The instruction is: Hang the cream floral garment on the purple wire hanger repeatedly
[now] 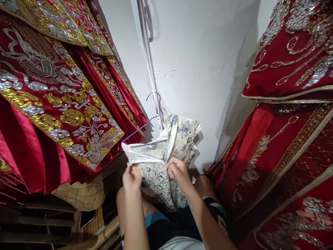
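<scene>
A pale floral garment [158, 177] with short sleeves hangs over my lap, its front partly opened out. A thin purple hanger [140, 129] runs into its left shoulder, and the hook rises above the neckline. My left hand [132, 177] pinches the garment's edge on the left side. Closed fingers of my right hand [179, 170] grip the cloth at the front opening, near the middle. Whether a fastener sits between those fingers is too small to tell.
Red embroidered costumes [78, 118] with gold and silver sequins hang at left. More red beaded garments [286, 69] hang at right. A white wall [195, 45] stands ahead, with a metal strip [148, 52] down it. Dark phone-like objects [87, 217] lie on a wooden surface at lower left.
</scene>
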A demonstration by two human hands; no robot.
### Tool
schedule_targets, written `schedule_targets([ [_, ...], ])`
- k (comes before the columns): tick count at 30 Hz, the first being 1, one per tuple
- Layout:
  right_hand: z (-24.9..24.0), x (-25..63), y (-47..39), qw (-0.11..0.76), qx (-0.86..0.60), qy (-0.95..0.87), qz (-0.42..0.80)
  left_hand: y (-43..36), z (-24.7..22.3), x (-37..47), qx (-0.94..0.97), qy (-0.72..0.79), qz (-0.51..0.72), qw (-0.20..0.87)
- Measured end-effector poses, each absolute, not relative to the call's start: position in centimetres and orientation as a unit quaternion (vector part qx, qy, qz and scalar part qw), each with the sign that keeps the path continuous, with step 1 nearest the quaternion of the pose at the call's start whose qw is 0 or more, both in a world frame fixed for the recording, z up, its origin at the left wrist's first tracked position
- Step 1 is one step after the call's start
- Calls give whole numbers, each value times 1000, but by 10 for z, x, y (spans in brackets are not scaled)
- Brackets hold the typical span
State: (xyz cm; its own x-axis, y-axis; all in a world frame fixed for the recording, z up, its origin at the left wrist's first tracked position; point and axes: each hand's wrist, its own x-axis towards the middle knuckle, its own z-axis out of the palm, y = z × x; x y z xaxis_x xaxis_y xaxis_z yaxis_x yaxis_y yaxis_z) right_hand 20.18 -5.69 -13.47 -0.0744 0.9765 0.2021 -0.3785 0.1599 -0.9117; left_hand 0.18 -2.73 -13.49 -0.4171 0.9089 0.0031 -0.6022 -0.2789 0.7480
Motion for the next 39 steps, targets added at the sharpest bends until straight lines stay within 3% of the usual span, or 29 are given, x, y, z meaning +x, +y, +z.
schedule_targets([
  [4, -146, 223, -57, 592, -317, -483, 562, -31, -157, 54, 207, 373, 742, 518],
  [8, -155, 246, -53, 536, -366, -539, 536, -44, -143, 88, 307, 360, 730, 493],
  [13, -143, 247, -62, 572, -355, -553, 490, -73, -115, 116, 560, 371, 655, 346],
  [18, -129, 241, -74, 471, -274, -560, 624, -77, -103, 114, 638, 404, 619, 215],
  [21, -121, 249, -67, 416, -278, -563, 657, -76, -104, 97, 651, 416, 577, 265],
  [24, -104, 260, -53, 492, -313, -584, 565, -83, -116, 79, 690, 383, 469, 396],
  [26, -89, 264, -39, 545, -312, -625, 465, -89, -126, 68, 728, 376, 391, 420],
  [32, -75, 252, 35, 679, -343, -602, 242, -83, -118, 13, 785, 529, 235, 218],
  [36, -97, 239, 77, 580, -425, -642, 266, -78, -85, -21, 794, 577, 149, 121],
  [39, -111, 243, 78, 552, -446, -648, 277, -80, -65, -37, 793, 603, 83, 24],
])
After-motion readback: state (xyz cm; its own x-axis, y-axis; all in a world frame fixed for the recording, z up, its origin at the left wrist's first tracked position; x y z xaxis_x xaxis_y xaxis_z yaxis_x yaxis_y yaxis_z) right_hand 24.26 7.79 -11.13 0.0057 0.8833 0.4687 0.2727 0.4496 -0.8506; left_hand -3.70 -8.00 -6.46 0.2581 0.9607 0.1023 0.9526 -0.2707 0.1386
